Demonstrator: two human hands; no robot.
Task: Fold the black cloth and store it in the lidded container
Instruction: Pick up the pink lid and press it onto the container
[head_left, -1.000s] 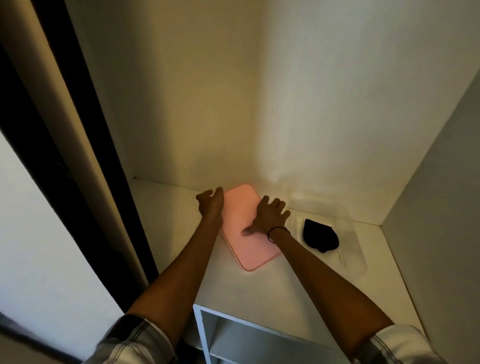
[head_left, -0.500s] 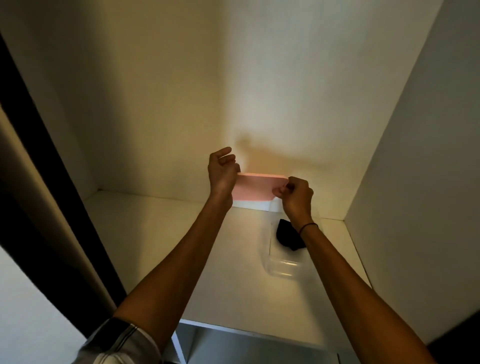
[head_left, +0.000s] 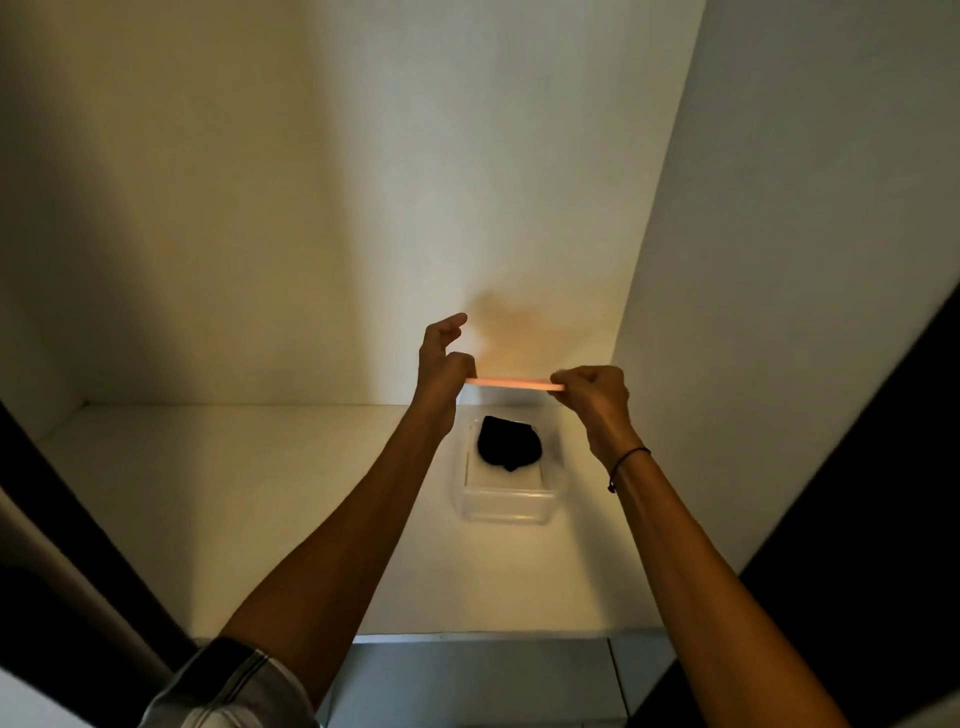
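The folded black cloth (head_left: 509, 443) lies inside a clear plastic container (head_left: 506, 501) on the white shelf (head_left: 234, 499). Above the container a pink lid (head_left: 511, 383) is held level, seen edge-on as a thin strip. My left hand (head_left: 442, 364) pinches its left end, with the forefinger sticking up. My right hand (head_left: 592, 397) is closed on its right end. A thin dark band circles my right wrist. The lid hovers apart from the container rim.
The shelf is a white alcove with a back wall (head_left: 363, 208) and a right side wall (head_left: 779, 260) close to the container. A dark door edge (head_left: 62, 545) runs along the left. A lower compartment (head_left: 467, 680) shows below the shelf's front edge.
The pink lid lay flat on the shelf under both hands a second ago. Both hands lifted it, carried it right over the container and tipped it from tilted to level.
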